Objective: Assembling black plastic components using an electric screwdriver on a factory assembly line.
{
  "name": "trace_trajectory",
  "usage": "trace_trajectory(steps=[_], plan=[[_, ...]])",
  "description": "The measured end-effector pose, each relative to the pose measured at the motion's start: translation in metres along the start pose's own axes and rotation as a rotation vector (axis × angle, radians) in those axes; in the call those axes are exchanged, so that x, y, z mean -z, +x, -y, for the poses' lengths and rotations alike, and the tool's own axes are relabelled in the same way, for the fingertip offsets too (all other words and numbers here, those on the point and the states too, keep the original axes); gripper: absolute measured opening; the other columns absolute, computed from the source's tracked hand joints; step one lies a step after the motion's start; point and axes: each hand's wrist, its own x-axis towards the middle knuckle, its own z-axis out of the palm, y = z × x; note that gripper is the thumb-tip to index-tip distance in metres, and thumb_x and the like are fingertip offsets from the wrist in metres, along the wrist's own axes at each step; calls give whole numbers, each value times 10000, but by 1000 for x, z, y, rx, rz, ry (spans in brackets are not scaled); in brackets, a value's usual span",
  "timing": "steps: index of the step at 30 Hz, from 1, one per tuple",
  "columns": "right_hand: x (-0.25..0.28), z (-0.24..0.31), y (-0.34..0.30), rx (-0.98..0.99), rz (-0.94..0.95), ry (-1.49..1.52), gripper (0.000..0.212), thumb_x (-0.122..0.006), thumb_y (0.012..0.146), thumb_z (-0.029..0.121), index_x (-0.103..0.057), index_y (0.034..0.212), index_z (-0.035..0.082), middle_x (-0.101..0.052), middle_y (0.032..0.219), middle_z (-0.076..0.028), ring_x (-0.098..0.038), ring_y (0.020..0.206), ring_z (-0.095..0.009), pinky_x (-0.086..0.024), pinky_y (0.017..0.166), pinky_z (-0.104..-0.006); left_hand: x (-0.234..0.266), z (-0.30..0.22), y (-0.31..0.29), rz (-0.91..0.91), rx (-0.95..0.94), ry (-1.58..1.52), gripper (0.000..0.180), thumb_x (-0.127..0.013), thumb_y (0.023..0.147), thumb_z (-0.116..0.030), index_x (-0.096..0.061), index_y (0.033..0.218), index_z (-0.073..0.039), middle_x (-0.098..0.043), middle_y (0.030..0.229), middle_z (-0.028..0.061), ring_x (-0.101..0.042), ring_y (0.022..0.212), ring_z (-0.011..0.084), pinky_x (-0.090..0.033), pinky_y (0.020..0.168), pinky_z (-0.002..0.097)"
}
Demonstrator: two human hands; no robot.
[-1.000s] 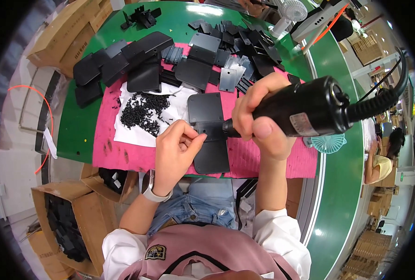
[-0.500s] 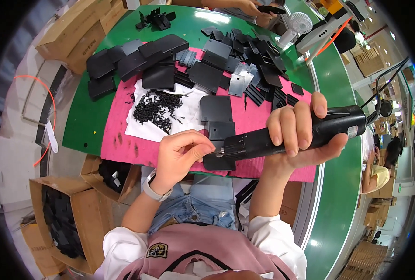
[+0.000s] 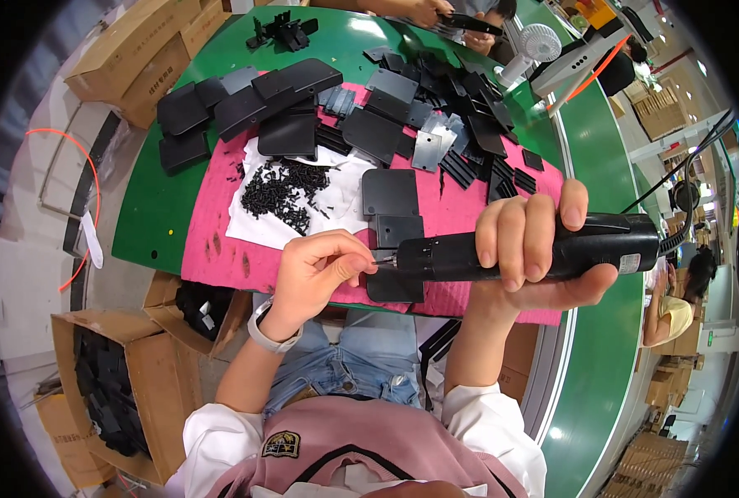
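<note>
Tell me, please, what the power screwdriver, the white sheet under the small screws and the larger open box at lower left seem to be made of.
Power screwdriver: probably hard plastic, black with a slight sheen on smooth contours; its bright tip looks metallic.
White sheet: likely cloth, matte with soft creases, though paper remains possible.
Larger box: matte brown cardboard, apparently, from its folded flaps.

A mat is lying on the counter; a cloth is resting on the mat's left part, with screws lying on it; a row of plates is running front to back right of the cloth; a power screwdriver, in the right hand, is crossing above the row's near part; the left hand is sitting left of its tip; piled parts are lying behind; a fan is standing right of them.
</note>
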Motion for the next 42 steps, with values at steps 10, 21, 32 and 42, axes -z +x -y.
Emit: trace_trajectory(steps=[10,21,32,42], plan=[[-7,-2,0,-113,-1,-41,482,-624,838,512,-421,1019,114,-486,577,52,-486,418,-72,-446,484,-254,-2,-7,2,74,-7,210,69,-670,818,-17,-657,816,51,-649,745,76,-609,622,100,-465,546,209],[-7,-2,3,-87,-175,55,547,-618,833,512,-424,1072,60,-483,605,-25,-447,430,-125,-393,454,-291,-13,6,0,-4,-118,151,222,-637,887,-147,-609,995,45,-605,694,56,-506,531,67,-412,513,215],[0,-17,12,-230,-117,-360,518,-617,818,472,-422,1026,40,-456,599,-19,-426,436,-109,-364,440,-267,-15,3,23,-35,124,777,443,-548,918,-167,-409,1256,83,-575,584,105,-550,460,157,-392,460,286],[-6,-31,26,-395,-24,-469,426,-723,766,279,-432,939,20,-479,585,-52,-416,418,-111,-358,405,-244,-20,0,26,-98,273,604,377,-597,844,-146,-457,1144,34,-591,577,146,-584,526,325,-401,497,412]])
